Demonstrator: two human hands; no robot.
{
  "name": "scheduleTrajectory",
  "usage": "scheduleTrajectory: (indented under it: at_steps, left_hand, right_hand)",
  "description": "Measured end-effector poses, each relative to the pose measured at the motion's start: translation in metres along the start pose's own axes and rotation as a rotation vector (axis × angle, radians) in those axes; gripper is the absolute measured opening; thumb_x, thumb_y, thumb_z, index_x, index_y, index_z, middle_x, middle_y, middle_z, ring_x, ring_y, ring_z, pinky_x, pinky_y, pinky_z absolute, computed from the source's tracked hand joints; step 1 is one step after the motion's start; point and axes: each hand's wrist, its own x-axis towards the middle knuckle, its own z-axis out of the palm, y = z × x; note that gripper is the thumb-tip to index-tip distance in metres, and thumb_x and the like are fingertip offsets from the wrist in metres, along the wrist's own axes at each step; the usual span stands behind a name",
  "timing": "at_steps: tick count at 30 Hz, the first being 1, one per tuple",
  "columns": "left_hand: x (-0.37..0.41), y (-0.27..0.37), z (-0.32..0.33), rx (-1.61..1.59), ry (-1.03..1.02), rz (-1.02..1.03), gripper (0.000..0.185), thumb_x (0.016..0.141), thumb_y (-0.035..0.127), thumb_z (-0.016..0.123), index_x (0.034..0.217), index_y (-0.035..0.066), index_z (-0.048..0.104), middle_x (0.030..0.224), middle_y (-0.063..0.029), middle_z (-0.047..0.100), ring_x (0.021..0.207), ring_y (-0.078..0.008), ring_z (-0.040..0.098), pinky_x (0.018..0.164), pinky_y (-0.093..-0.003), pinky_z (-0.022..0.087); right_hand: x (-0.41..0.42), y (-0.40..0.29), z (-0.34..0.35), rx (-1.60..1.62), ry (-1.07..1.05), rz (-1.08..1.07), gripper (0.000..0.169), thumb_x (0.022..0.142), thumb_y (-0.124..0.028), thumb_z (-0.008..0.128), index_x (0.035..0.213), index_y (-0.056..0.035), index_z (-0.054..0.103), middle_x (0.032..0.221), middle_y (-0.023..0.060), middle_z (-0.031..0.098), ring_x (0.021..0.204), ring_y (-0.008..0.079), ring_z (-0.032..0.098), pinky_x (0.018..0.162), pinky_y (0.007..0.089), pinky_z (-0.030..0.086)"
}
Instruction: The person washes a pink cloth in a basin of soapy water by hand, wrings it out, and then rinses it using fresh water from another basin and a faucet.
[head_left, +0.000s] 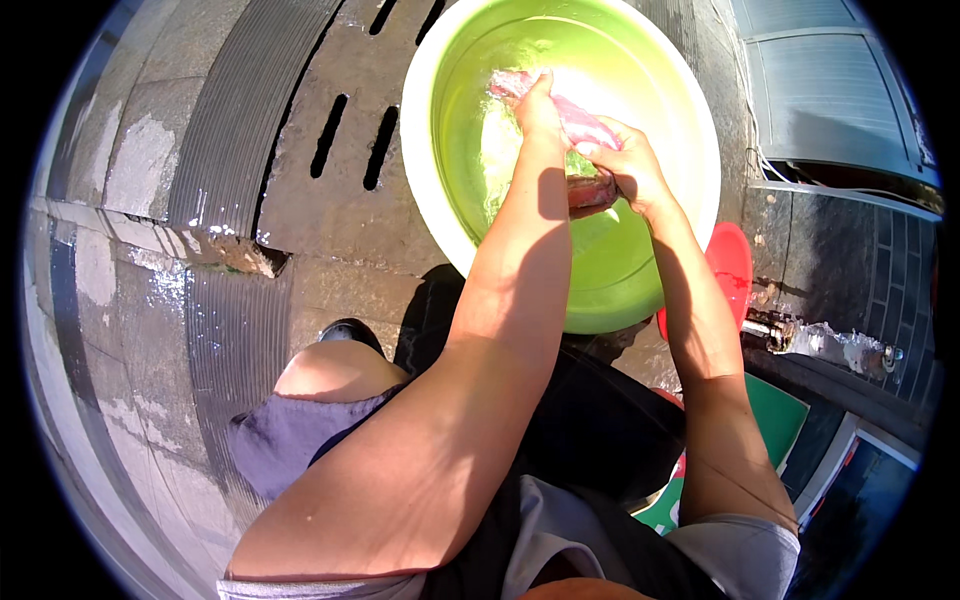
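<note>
Both my hands are over a large lime-green plastic basin (435, 202) that holds water. My left hand (540, 109) grips a wet, shiny pink-red slab (585, 124), which looks like raw meat. Lower on the same slab, my right hand (630, 165) pinches it between thumb and fingers. Below it, against the right hand's fingers, hangs a darker red-brown piece (591, 193); whether it joins the pink part is hidden. Glare washes out part of the basin and the water.
Right of the basin is a red plastic rim (731, 259), beside a shiny metal fitting (765, 328). A slotted drain cover (330, 210) lies on the wet paving to the left. My bent knee (341, 371) and a green panel (772, 420) are nearer.
</note>
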Motion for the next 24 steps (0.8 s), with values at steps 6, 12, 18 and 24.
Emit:
scheduleTrajectory:
  at_steps: [6, 12, 18, 24]
  left_hand:
    - [-0.044, -0.016, 0.029, -0.076, -0.128, -0.044, 0.018, 0.095, 0.026, 0.05, 0.106, 0.013, 0.053, 0.096, -0.0101, 0.056, 0.089, -0.0265, 0.055, 0.07, -0.039, 0.05]
    - [-0.067, -0.016, 0.043, -0.06, -0.044, -0.15, 0.032, 0.094, 0.04, 0.048, 0.082, 0.013, 0.058, 0.073, -0.0042, 0.058, 0.066, -0.025, 0.053, 0.059, -0.0388, 0.047]
    - [-0.054, -0.043, 0.062, 0.758, 0.298, 0.268, 0.047, 0.083, 0.036, 0.061, 0.103, -0.007, 0.062, 0.098, -0.0184, 0.065, 0.096, -0.0312, 0.059, 0.089, -0.0383, 0.043]
    - [-0.052, -0.001, 0.045, 1.217, 0.613, 0.179, 0.068, 0.088, 0.043, 0.053, 0.139, 0.003, 0.035, 0.143, -0.0163, 0.035, 0.134, -0.0349, 0.027, 0.104, -0.0614, 0.022]
  right_hand:
    - [-0.021, -0.018, 0.019, -0.423, 0.125, -0.194, 0.02, 0.081, -0.015, 0.069, 0.096, -0.0013, 0.069, 0.075, 0.0083, 0.067, 0.067, 0.0112, 0.061, 0.065, 0.0267, 0.05]
    - [0.035, -0.014, 0.014, -0.911, 0.7, -0.317, 0.038, 0.085, -0.037, 0.06, 0.087, -0.0008, 0.069, 0.077, 0.0209, 0.066, 0.074, 0.0368, 0.064, 0.068, 0.0431, 0.049]
    - [0.079, 0.079, -0.079, -0.871, 0.838, -0.076, 0.036, 0.088, -0.034, 0.054, 0.102, -0.0029, 0.065, 0.104, 0.0228, 0.061, 0.091, 0.0401, 0.06, 0.083, 0.0466, 0.046]
    - [0.025, 0.089, -0.047, -1.405, -0.24, -0.391, 0.054, 0.086, -0.031, 0.057, 0.136, -0.0141, 0.041, 0.128, 0.022, 0.044, 0.102, 0.0377, 0.053, 0.088, 0.0452, 0.045]
